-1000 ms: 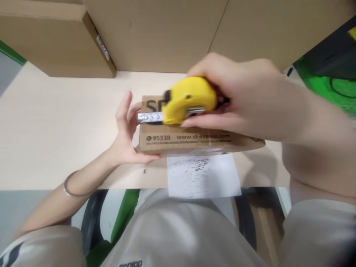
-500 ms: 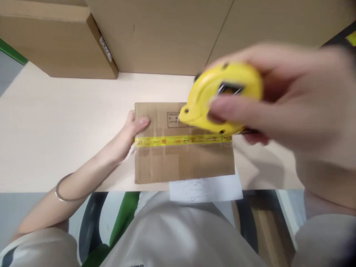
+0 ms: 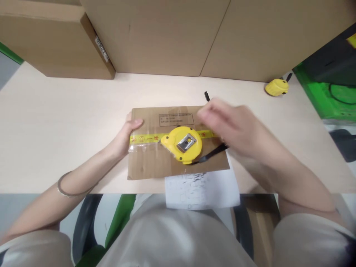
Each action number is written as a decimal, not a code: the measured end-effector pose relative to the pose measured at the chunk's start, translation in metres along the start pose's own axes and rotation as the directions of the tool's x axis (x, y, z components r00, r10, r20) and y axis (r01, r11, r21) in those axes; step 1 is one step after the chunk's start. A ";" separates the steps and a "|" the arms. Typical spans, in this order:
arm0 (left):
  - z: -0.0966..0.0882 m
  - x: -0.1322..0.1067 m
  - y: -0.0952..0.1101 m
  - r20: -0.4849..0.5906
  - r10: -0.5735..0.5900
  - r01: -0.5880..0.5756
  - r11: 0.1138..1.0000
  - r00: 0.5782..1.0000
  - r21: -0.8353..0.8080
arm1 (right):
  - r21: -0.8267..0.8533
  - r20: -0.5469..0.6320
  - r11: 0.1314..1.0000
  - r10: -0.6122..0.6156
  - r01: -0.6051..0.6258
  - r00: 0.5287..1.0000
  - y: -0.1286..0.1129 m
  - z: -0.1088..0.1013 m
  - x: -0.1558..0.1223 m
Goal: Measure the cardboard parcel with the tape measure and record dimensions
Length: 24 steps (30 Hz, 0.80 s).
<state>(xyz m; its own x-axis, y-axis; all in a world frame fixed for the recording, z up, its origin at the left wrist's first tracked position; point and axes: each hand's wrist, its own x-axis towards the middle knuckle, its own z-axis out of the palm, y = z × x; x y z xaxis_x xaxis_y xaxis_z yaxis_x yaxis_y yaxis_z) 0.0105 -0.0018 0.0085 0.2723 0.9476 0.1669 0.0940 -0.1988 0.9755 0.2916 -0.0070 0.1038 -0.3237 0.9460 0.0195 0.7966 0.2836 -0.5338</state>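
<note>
My left hand [image 3: 126, 131] grips the left edge of a small cardboard box [image 3: 155, 163], its thumb on the top face. Yellow printed tape [image 3: 144, 138] runs across the box. A yellow tape measure [image 3: 182, 144] lies on the box top, metal clip up, its black strap [image 3: 214, 152] trailing right. My right hand [image 3: 230, 124] hovers over the box's right side, fingers curled and slightly blurred, apart from the tape measure's body. Whether anything is inside its fingers is hidden. A black pen-like tip [image 3: 206, 95] shows just behind that hand; the remainder is covered.
A printed paper sheet [image 3: 203, 191] sticks out under the box, over the table's front edge. A second yellow tape measure [image 3: 276, 87] stands at the back right. Large cardboard boxes [image 3: 155, 40] line the back, with another carton [image 3: 61, 44] at left. A green crate [image 3: 319, 92] is at right.
The tape measure, held up in my right hand before, now lies on the box. My right hand has let go and drawn back, its fingers curled. My left hand keeps its grip.
</note>
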 end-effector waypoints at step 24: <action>0.008 0.046 -0.006 -0.221 -0.271 0.092 0.800 0.937 -0.592 | 0.645 -0.023 0.756 0.165 -0.112 0.986 0.136 0.067 0.033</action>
<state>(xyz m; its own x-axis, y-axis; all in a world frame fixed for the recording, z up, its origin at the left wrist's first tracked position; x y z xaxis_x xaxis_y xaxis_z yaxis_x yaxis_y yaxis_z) 0.0299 0.0412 0.0091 0.0177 0.9969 -0.0766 -0.4669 0.0760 0.8811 0.3552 0.0520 -0.0247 -0.1760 0.9831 -0.0499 0.3095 0.0071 -0.9509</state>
